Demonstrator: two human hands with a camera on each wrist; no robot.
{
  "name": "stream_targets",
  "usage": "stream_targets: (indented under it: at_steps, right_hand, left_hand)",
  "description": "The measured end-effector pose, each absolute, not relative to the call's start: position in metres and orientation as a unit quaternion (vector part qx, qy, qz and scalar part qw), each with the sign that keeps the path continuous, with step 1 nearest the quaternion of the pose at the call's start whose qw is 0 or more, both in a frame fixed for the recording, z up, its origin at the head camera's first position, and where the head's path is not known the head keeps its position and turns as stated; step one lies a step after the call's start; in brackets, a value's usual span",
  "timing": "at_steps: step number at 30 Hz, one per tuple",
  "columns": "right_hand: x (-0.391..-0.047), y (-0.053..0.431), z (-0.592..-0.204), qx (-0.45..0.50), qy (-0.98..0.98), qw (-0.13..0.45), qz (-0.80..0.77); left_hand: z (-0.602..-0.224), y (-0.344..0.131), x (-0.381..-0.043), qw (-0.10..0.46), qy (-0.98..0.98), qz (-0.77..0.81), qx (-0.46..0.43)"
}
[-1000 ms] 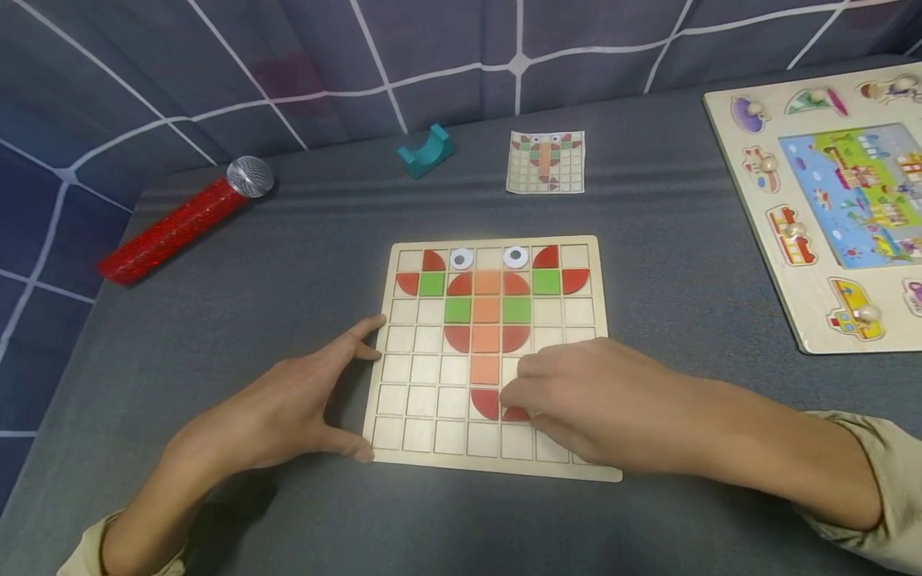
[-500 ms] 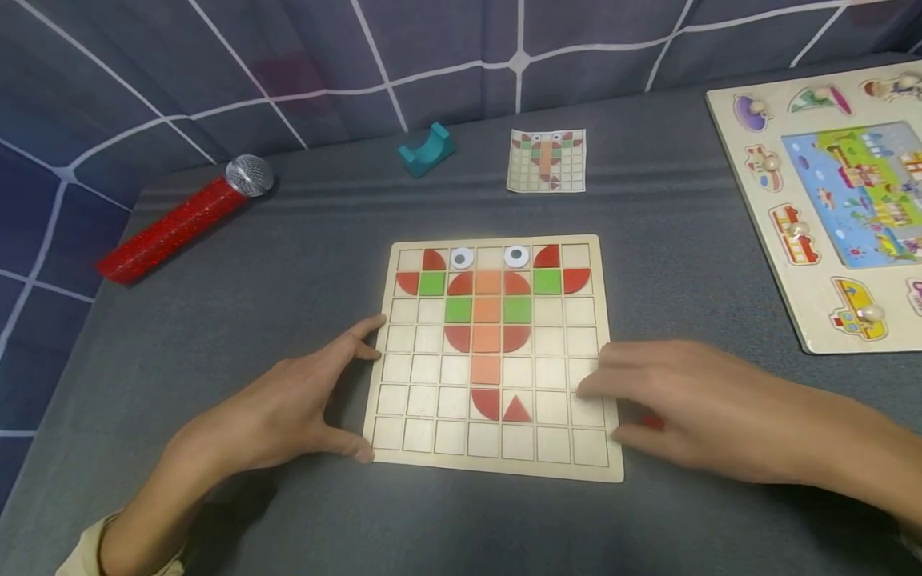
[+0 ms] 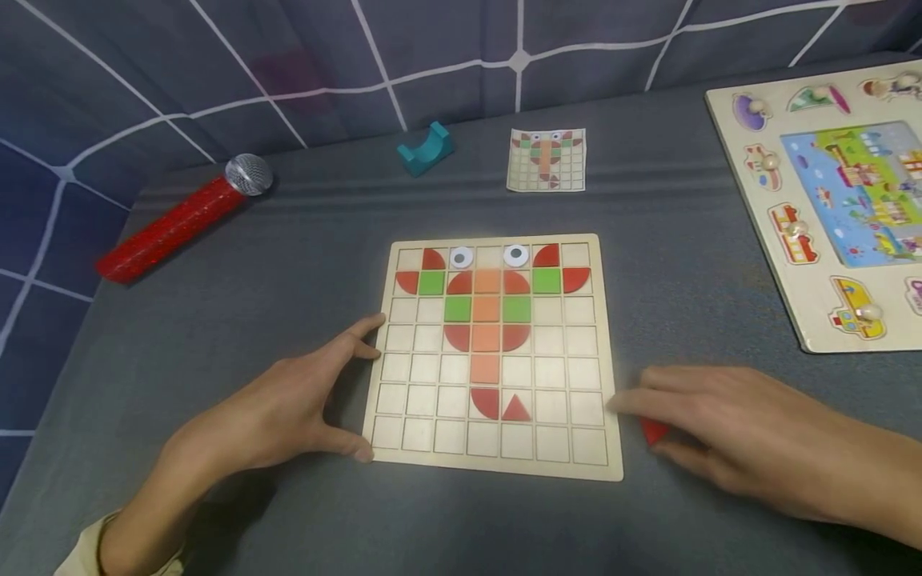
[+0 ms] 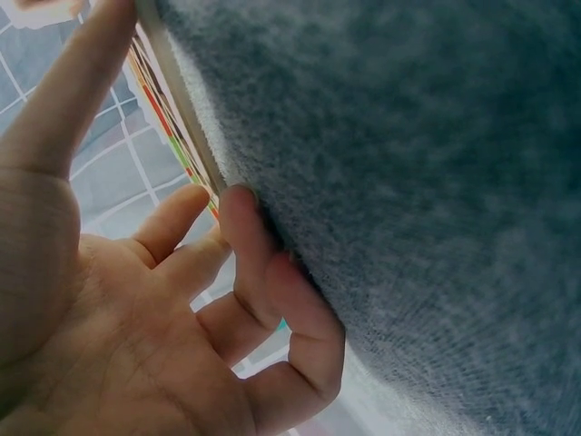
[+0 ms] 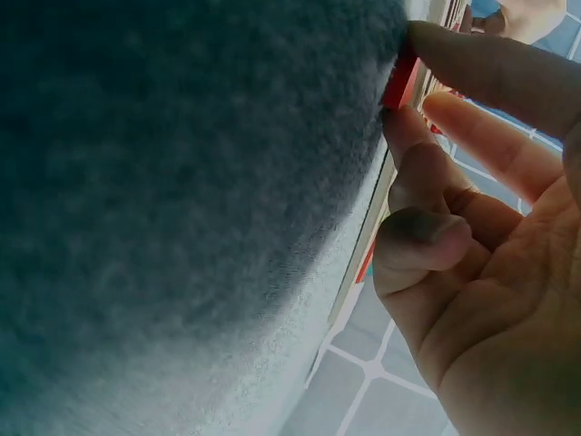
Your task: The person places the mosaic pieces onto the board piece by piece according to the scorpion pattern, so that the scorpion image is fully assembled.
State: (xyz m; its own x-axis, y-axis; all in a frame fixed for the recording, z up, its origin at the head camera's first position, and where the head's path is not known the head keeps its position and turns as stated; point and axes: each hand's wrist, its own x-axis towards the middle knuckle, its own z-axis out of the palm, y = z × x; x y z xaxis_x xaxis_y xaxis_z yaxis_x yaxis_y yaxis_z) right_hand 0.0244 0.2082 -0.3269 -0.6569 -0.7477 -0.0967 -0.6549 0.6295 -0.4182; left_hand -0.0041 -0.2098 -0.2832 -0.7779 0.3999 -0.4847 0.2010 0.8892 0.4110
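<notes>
A square wooden grid board (image 3: 547, 344) lies on the table, bearing red, green and orange flat pieces and two googly eyes. Along its left edge rests my left hand (image 3: 274, 416), thumb at the near corner and fingertips higher up the side. Low on the board, a red triangle (image 3: 516, 410) sits beside a red quarter circle (image 3: 486, 402). Just right of the board, my right hand (image 3: 749, 440) pinches a red piece (image 3: 654, 430) between thumb and finger. The right wrist view shows that red piece (image 5: 399, 82) close over the table; its full shape is hidden.
A printed pattern card (image 3: 546, 161) lies behind the board, near a teal arch block (image 3: 426, 150). At the left is a red toy microphone (image 3: 187, 220). A wooden knob puzzle (image 3: 778, 296) occupies the right side. Dark checked cloth (image 3: 446, 48) hangs behind the table.
My right hand has left the board's lower part, moved right to the table and taken hold of the red piece there. The red triangle is now uncovered. The left hand stays put.
</notes>
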Motion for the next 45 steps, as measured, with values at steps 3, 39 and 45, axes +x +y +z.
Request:
stream_targets:
  at_steps: [3, 39, 45]
  right_hand:
    - [0.026, 0.207, -0.326, -0.394, 0.893, 0.117, -0.186]
    - [0.021, 0.107, -0.31, -0.511, 0.826, 0.027, -0.236]
    - [0.018, 0.1, -0.309, -0.506, 0.832, 0.029, -0.226]
  left_hand:
    - [-0.284, -0.21, -0.005, 0.292, 0.927, 0.173, 0.162]
    - [-0.284, -0.208, -0.005, 0.292, 0.929, 0.17, 0.152]
    - [-0.283, -0.208, -0.005, 0.292, 0.929, 0.169, 0.153]
